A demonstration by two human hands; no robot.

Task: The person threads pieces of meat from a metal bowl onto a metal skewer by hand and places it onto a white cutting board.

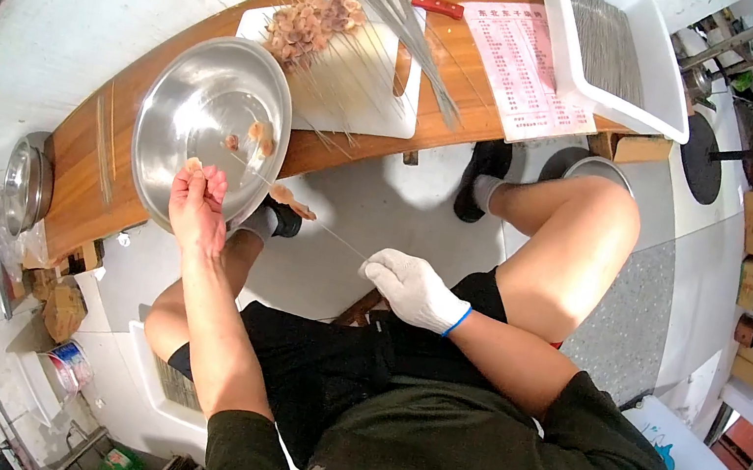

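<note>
My bare left hand [199, 205] is over the near rim of a steel bowl [174, 87], its fingertips pinching a small pale piece of meat [194, 166]. A few more meat pieces [260, 138] lie in the bowl. My right hand [415, 289], in a white knit glove with a blue cuff, is closed around the end of a thin metal skewer [336, 236]. The skewer slants up and left toward the bowl, with threaded meat [290, 202] partway along it. Behind the bowl, a white cutting board [396, 119] carries a pile of loaded meat skewers [306, 29].
Bare metal skewers [419, 43] lie across the board's right side, near a red-handled knife [438, 6]. A printed pink sheet [514, 69] and a white bin of skewers [664, 94] are at the right of the wooden table [83, 141]. Steel bowls [24, 186] stand far left.
</note>
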